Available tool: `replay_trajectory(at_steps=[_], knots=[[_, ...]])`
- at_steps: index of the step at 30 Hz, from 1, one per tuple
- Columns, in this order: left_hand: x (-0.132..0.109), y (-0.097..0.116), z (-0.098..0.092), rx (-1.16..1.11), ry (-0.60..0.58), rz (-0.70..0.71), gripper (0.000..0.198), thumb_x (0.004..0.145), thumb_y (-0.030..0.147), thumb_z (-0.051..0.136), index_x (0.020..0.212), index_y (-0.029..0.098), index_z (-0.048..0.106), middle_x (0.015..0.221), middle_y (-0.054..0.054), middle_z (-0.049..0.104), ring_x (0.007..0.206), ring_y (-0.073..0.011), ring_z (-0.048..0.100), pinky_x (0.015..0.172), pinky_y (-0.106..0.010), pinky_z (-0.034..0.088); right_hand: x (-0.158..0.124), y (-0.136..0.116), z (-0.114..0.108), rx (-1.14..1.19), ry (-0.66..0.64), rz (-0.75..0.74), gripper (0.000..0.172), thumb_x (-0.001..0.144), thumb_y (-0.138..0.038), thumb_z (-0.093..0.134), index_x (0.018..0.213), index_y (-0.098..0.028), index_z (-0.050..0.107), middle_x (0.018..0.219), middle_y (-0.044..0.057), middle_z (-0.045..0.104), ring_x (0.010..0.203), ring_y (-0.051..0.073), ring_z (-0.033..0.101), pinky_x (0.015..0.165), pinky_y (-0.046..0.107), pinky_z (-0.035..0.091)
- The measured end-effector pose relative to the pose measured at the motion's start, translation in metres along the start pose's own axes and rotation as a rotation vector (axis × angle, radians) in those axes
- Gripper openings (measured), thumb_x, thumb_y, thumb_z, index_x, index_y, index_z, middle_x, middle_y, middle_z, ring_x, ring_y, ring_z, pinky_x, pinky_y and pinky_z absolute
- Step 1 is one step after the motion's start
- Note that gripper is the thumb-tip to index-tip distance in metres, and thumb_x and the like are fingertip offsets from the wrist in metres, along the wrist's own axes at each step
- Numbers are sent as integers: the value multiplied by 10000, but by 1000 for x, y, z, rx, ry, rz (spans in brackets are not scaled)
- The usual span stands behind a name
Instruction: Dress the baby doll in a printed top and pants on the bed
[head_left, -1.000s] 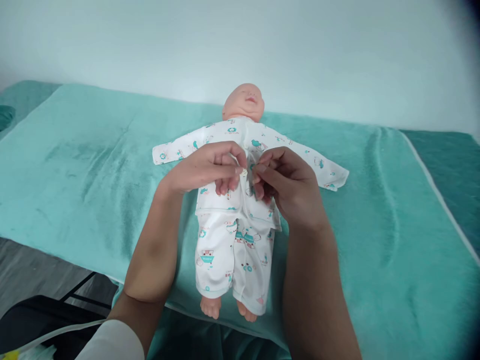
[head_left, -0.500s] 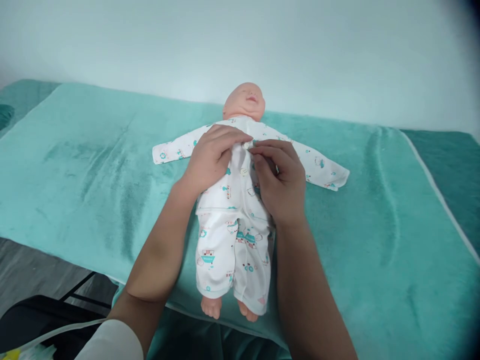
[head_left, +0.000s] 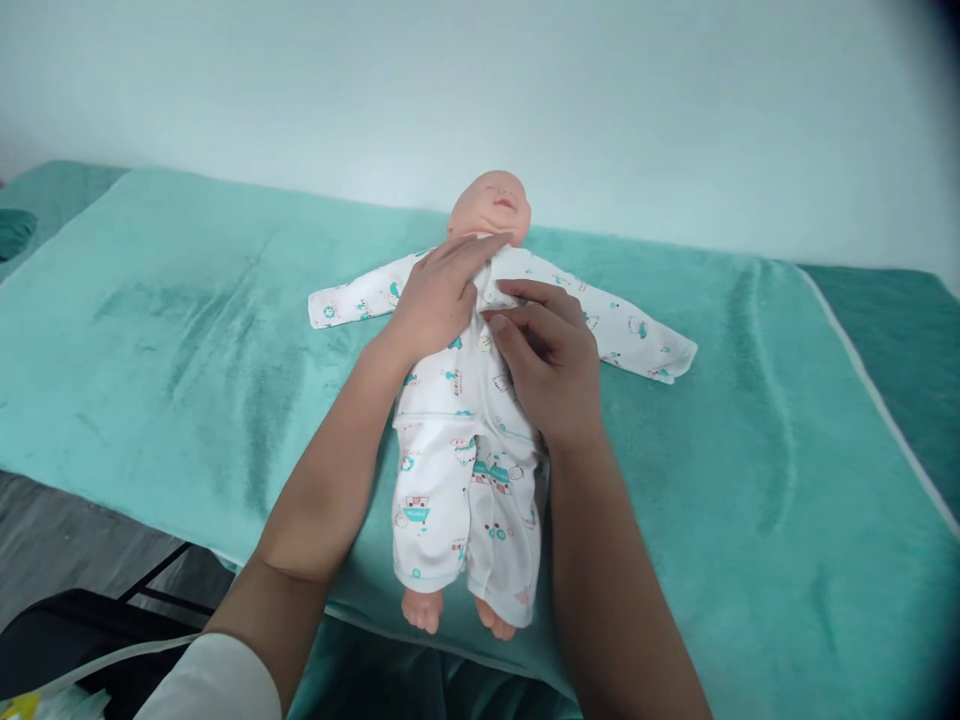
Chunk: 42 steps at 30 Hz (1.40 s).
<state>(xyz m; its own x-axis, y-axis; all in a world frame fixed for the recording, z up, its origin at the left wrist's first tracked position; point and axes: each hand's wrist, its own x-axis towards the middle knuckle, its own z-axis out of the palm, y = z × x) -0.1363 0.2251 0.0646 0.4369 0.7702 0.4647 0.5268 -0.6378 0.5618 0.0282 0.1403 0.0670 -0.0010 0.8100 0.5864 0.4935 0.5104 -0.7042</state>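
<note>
A baby doll point(head_left: 491, 208) lies on its back, head away from me, with its arms spread. It wears a white printed shirt point(head_left: 469, 385) and matching trousers point(head_left: 431, 490). My left hand point(head_left: 436, 300) rests on the chest, fingers stretched towards the collar below the chin. Beside it, my right hand point(head_left: 556, 355) pinches the shirt's front edge between thumb and fingers, just above a pale button point(head_left: 485, 343). Another button shows higher up the front, near the right index finger. The exact grip of the right fingertips is partly hidden.
A teal plush cover point(head_left: 735, 480) spreads over the table beneath the doll. Behind the table rises a pale wall point(head_left: 300, 90). A black chair point(head_left: 67, 640) stands at the lower left, with a whitish and yellow item point(head_left: 60, 703) at its edge.
My left hand has slid up, its fingertips going from the upper button to the collar. The right fingers have shifted slightly left and down along the shirt front.
</note>
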Motion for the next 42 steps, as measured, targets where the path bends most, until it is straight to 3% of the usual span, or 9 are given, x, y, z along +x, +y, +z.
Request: replay_trajectory(at_steps=[2,5,8,13,23,35,42], knots=[[1,-1,0,-3,18,-46,512,1017,241,377,1493,304,556,1559,-35,591,1494,-264,483,1268,-506,370,0,3,1,9,-2,10,166,993,-359,617,1052,-288,755,1296,75,720,1298,283,618,1150,557,477],[0,-1,-1,-3,24,-57,534,996,211,380,1492,295,560,1558,-41,589,1484,-256,487,1263,-492,378,2,15,4,33,-22,49,359,1013,-450,588,1329,-296,661,1429,96,657,1380,287,568,1199,570,431],[-1,-3,0,13,18,-40,542,980,193,382,1478,293,572,1554,-35,591,1482,-250,486,1275,-495,357,12,33,7,25,-74,86,488,1033,-557,515,1442,-300,586,1528,102,588,1455,292,508,1240,585,373],[0,-5,3,44,20,-41,554,950,147,375,1438,283,600,1553,-32,590,1477,-242,484,1280,-490,349,32,51,10,-18,-138,45,503,1038,-620,458,1388,-298,620,1510,102,596,1458,282,505,1256,565,347],[-1,-3,3,66,13,-71,555,937,131,357,1409,267,614,1558,-37,577,1485,-240,472,1287,-473,346,36,49,11,-51,-139,31,454,1031,-621,481,1305,-302,653,1418,98,648,1385,286,560,1209,558,398],[-3,-5,2,45,0,-64,522,995,183,362,1457,277,585,1604,-45,538,1523,-238,440,1302,-481,319,42,67,13,-96,-176,98,531,1007,-694,472,1352,-343,672,1529,75,575,1459,312,488,1253,618,326],[-5,0,1,19,42,-57,456,1037,213,360,1407,295,613,1572,-30,573,1507,-225,468,1291,-471,342,43,67,10,-27,-213,88,463,1017,-613,514,1389,-370,644,1563,47,558,1499,284,451,1270,600,325]])
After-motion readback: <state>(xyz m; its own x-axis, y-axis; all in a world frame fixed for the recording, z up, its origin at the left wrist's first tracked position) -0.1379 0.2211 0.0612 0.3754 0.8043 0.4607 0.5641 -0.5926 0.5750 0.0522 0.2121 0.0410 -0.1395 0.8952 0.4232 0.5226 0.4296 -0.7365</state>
